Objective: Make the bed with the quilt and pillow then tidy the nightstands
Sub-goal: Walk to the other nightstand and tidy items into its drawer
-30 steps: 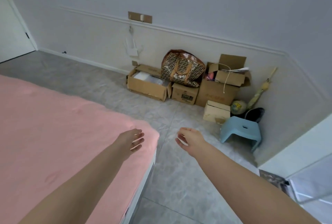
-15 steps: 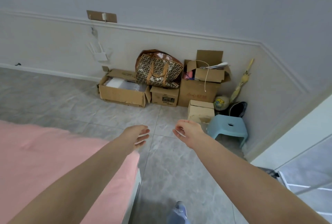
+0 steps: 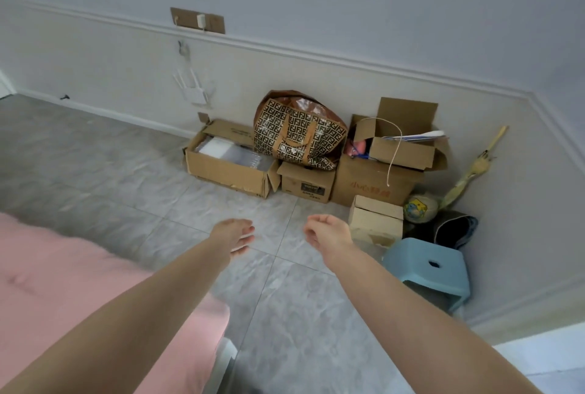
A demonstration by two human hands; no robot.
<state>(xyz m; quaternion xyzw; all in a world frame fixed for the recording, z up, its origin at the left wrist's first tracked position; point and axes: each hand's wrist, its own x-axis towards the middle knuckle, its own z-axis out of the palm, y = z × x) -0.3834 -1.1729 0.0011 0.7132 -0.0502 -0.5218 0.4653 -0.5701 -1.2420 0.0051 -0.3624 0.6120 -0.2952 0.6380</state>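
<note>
The room was pale-walled with a grey tiled floor (image 3: pixel 294 314), and most of what lay ahead of my hands was clutter stacked against the far wall: a patterned bag (image 3: pixel 297 132) sat on cardboard boxes (image 3: pixel 228 169) beyond my fingertips, and a blue stool (image 3: pixel 433 268) stood just to the outside of my right forearm. My left hand (image 3: pixel 235 235) was stretched out over the floor, fingers loose and slightly spread, holding nothing. My right hand (image 3: pixel 327 232) hung level with it, fingers softly curled but empty too. The bed (image 3: pixel 63 283), covered only in a pink sheet, lay under and to the outside of my left forearm, its corner just behind my left wrist. Neither the quilt nor the pillow was anywhere in view, nor a nightstand, so I could not say where they were. I judged the bed-making barely begun, and the step in hand was simply finding the quilt. To do it well I would need to look round before reaching, perhaps check the big bag in front of my hands, then take the quilt by two corners, hands well apart, so it could be spread square over the sheet.
</note>
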